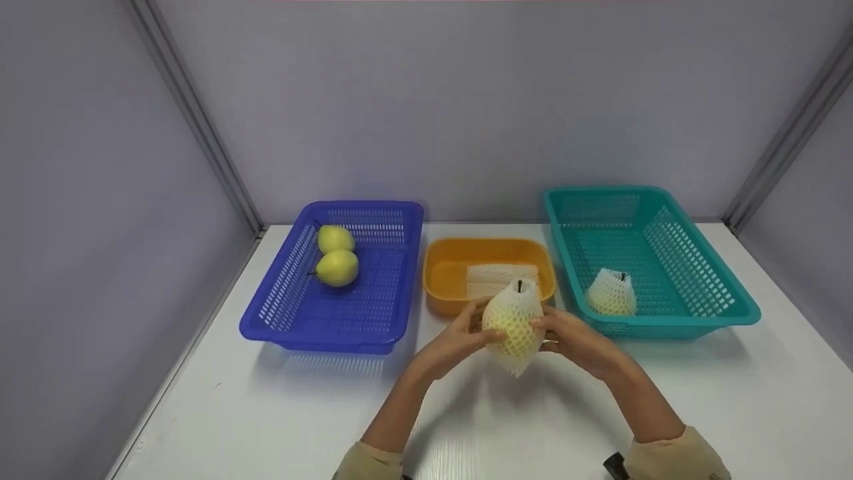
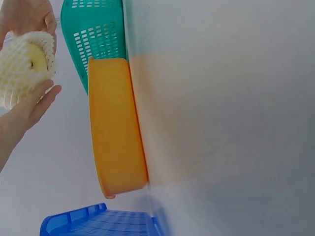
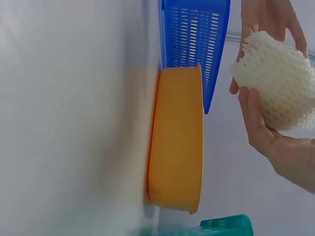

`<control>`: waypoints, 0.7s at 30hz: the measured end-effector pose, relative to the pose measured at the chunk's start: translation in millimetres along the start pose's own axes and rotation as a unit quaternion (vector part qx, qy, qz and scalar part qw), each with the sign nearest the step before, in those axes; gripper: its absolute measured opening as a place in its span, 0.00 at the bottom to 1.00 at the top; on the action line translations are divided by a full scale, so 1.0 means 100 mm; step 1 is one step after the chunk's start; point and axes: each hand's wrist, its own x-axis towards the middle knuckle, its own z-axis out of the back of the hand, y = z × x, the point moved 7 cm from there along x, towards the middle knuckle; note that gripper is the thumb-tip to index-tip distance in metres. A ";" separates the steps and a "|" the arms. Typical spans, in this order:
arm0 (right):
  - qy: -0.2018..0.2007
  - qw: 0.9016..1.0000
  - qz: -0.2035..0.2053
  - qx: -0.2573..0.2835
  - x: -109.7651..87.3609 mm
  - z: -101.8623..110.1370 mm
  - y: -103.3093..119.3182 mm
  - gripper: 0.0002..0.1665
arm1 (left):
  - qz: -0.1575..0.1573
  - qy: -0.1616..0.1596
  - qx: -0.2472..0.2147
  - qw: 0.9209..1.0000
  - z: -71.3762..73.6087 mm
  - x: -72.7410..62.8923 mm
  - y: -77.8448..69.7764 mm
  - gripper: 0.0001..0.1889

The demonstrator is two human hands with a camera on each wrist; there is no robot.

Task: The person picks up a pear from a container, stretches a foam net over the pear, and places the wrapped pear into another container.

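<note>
Above the table's middle, in front of the orange bin, both hands hold a yellow-green pear [image 1: 516,323] wrapped in a white foam net sleeve [image 3: 280,81]. My left hand [image 1: 460,340] grips its left side, thumb across the front. From the right, my right hand [image 1: 576,337] grips it with thumb and fingers. The dark stem points up out of the net's top. In the left wrist view, bare pear skin [image 2: 37,58] shows through the net's open bottom end.
A blue basket [image 1: 393,293] at left holds two bare pears [image 1: 337,268]. Flat white foam nets [image 1: 500,275] lie in the orange bin [image 1: 443,303]. In the green basket [image 1: 666,321] at right sits a net-wrapped pear [image 1: 611,293]. Grey walls enclose the white table [image 1: 266,420].
</note>
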 end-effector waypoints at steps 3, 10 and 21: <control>0.008 0.998 0.012 0.054 -0.01 0.00 0.03 0.35 | 0.003 0.007 0.046 0.999 -0.01 0.01 0.02 0.37; -0.014 0.995 0.043 0.085 -0.01 0.01 0.09 0.28 | -0.015 -0.026 0.136 0.990 -0.06 0.02 -0.04 0.39; -0.079 0.995 0.056 -0.037 -0.03 0.08 0.17 0.32 | -0.037 -0.114 0.268 0.956 -0.07 0.09 -0.12 0.44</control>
